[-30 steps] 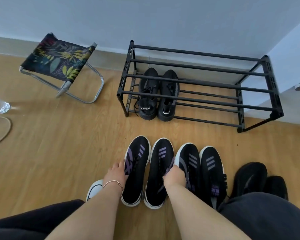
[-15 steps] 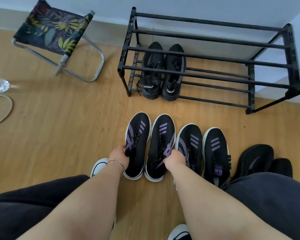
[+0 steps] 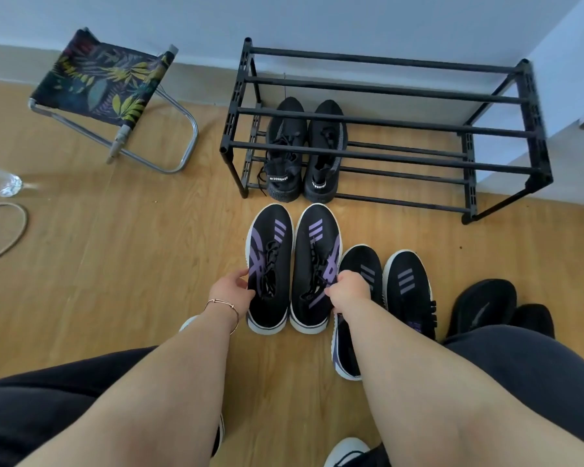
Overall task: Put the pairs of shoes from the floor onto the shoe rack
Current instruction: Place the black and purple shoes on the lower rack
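Two purple-striped shoes, centre frame, side by side: left shoe [image 3: 269, 267] gripped by left hand [image 3: 230, 293], right shoe [image 3: 314, 264] by right hand [image 3: 349, 291]; rack [image 3: 385, 129] upper centre, holding one black pair [image 3: 304, 150]; second striped pair [image 3: 385, 291] right of centre.

Bare forearms, thin rose-gold bangle [image 3: 224, 308] on left wrist, dark shorts [image 3: 533, 362]

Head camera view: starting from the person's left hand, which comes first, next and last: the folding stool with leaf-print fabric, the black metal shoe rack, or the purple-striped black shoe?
1. Purple-striped black shoe, gripped by the left hand.
2. Black metal shoe rack, ahead, right.
3. Folding stool with leaf-print fabric, far left, near the wall.
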### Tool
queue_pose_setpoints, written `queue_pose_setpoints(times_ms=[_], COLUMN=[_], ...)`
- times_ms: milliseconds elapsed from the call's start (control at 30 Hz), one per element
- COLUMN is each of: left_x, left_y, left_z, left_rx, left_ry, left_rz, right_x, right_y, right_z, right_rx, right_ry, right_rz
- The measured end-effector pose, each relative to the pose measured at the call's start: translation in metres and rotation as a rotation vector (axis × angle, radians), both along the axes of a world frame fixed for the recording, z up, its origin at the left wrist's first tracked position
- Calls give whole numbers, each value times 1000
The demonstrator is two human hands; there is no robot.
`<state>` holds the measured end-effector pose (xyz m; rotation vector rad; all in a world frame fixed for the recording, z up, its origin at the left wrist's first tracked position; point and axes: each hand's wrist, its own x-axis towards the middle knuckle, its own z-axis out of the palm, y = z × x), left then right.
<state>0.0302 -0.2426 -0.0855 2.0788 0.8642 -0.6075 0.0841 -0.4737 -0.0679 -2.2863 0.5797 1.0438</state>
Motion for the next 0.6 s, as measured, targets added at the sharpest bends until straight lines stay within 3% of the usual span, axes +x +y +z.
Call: queue_pose_setpoints(times_ms=[233, 600], left_x=[23, 36], left_y=[-28, -83], left_z=[15, 17], left_rx=[-29, -188], left_ry=[-23, 10], left_rz=[-56, -1], right_x=[30, 41], right_y=[-36, -109], right_z=[17, 22], right_rx=[116, 199], right_ry=[97, 216], right_rz=[-207, -309])
